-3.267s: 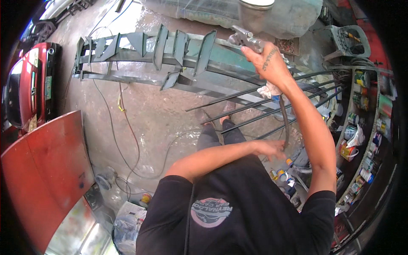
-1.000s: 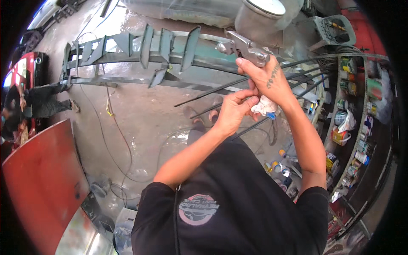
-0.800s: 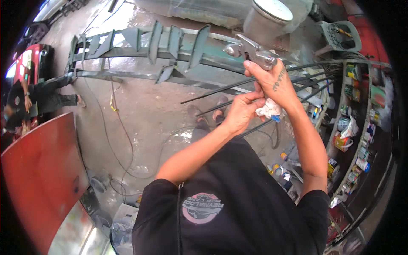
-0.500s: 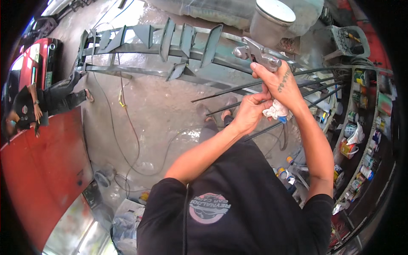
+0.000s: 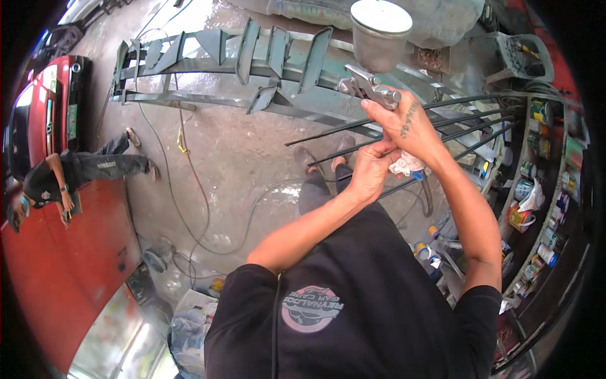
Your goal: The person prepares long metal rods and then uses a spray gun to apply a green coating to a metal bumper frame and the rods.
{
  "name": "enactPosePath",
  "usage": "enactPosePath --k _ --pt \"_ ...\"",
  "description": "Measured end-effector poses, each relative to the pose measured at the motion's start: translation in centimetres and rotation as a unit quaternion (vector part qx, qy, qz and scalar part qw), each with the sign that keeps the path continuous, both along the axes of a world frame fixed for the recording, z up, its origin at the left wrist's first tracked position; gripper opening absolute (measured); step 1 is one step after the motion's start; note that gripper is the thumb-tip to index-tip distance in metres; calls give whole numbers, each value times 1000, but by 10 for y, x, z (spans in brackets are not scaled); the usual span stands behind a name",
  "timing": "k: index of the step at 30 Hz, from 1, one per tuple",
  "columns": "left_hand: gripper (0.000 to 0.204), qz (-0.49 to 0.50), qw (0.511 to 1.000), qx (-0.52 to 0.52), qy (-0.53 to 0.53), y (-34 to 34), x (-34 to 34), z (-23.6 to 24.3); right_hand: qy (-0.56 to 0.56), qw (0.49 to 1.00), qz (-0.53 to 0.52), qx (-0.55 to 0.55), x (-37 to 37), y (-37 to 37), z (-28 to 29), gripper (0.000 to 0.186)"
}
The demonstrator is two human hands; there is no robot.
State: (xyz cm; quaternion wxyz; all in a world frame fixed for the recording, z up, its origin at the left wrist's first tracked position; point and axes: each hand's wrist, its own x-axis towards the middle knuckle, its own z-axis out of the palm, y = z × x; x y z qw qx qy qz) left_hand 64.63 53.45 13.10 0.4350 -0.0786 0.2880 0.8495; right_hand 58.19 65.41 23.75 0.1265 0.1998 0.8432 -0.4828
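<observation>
The right hand (image 5: 404,126) is closed around the handle of a silver spray gun (image 5: 369,88). The fingers wrap the grip, so most of the handle is hidden. A round metal cup (image 5: 380,35) with a pale lid sits on top of the gun. The gun is held up high, over a bunch of thin dark rods (image 5: 435,126).

The left hand (image 5: 372,170) is just under the right one. It is half closed and its fingers touch a white rag (image 5: 407,165) at the bottom of the gun. Only a bit of the rag shows. I cannot tell how tight the hand holds it, or what is under the rag.

Past the hands lies a long grey-green metal frame (image 5: 252,63) on the wet concrete floor (image 5: 240,158). Thin hoses and wires (image 5: 189,189) curl over the floor. At the right edge are shelves with paint cans (image 5: 536,189), bent and small, so they are hard to make out. At the left, another person (image 5: 76,174) crouches by a red car panel (image 5: 63,271). A red car (image 5: 44,114) is partly cut off there.
</observation>
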Motion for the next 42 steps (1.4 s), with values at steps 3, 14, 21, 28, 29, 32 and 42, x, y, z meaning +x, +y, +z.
enactPosePath --k 3,14,21,28,29,32,42 --pt "17 0 1000 -4 -4 1 -2 -1 3 1000 10 12 -3 0 6 39" --pt "16 -31 999 15 8 3 -12 -3 40 998 20 53 -1 7 -1 42" --pt "17 -54 998 1 26 -5 2 -2 -39 996 84 -3 9 8 -5 60" --pt "17 -58 998 6 13 4 -11 5 24 999 32 36 4 10 -2 54" --pt "17 -57 998 5 12 4 -14 2 9 999 22 34 1 11 4 52" --pt "23 -90 995 12 40 2 -20 -2 3 999 -1 35 1 10 8 50" --pt "15 -71 997 13 8 -7 -7 5 0 998 57 10 13 5 -5 63"
